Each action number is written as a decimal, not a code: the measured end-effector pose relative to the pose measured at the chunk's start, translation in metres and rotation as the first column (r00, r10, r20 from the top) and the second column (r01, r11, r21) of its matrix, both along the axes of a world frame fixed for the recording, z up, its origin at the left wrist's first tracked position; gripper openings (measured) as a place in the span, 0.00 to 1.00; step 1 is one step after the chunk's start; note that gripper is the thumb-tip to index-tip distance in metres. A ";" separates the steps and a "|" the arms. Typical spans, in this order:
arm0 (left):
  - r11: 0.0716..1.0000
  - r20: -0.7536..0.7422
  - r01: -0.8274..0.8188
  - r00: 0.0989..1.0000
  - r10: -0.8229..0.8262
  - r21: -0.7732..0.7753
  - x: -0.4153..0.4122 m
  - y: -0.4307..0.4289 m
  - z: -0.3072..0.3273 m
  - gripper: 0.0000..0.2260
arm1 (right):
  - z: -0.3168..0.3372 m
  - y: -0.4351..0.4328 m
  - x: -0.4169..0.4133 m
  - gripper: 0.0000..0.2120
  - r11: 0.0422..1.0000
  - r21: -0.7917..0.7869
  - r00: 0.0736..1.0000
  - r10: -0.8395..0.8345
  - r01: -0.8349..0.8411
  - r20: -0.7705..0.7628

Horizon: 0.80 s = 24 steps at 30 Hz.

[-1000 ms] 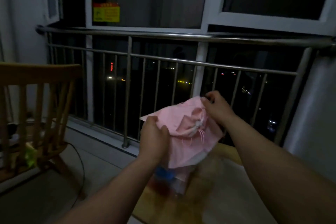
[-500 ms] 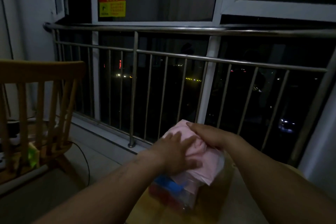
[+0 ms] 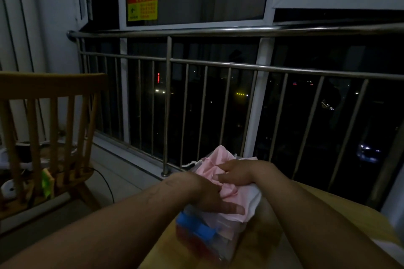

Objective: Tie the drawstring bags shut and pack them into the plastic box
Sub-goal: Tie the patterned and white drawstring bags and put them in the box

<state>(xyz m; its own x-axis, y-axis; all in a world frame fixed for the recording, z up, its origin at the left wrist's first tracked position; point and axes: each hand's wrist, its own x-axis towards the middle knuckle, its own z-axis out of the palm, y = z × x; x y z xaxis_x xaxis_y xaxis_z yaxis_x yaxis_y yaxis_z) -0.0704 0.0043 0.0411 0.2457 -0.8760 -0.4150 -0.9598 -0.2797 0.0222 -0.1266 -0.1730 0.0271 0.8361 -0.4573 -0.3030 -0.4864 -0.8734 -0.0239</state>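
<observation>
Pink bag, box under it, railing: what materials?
Pink bag: soft cloth, matte; it creases and bunches. Box: clear plastic by the look; coloured contents show through its wall. Railing: metal, likely stainless steel; dull sheen with highlights along the top rail.

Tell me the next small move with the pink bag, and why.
Probably tuck the overhanging corner down inside the plastic box. The left hand and right hand both press flat on the pink bag, which sits heaped on top of the box, but that near corner hangs out past the rim.
</observation>
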 end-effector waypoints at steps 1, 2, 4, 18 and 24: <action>1.000 0.013 -0.004 1.000 0.004 0.031 0.001 -0.002 0.000 0.38 | 0.001 0.003 0.004 0.31 1.000 0.022 1.000 -0.007 0.007 -0.030; 0.999 0.031 -0.009 0.999 0.008 0.047 0.003 -0.006 -0.001 0.36 | 0.004 0.008 0.005 0.34 1.000 0.021 0.998 -0.017 0.018 -0.064; 0.997 0.063 0.002 0.998 -0.007 0.082 0.004 -0.007 -0.002 0.36 | 0.005 0.015 0.007 0.36 1.000 0.018 0.995 -0.022 0.024 -0.102; 0.983 0.094 0.010 0.995 0.008 -0.182 0.015 0.005 -0.009 0.32 | 0.000 0.011 -0.026 0.38 0.999 -0.037 0.977 0.007 0.001 0.212; 0.934 0.195 0.087 0.981 -0.018 -0.347 -0.010 0.036 -0.007 0.28 | 0.018 0.028 -0.067 0.36 0.989 -0.151 0.943 0.046 0.005 0.331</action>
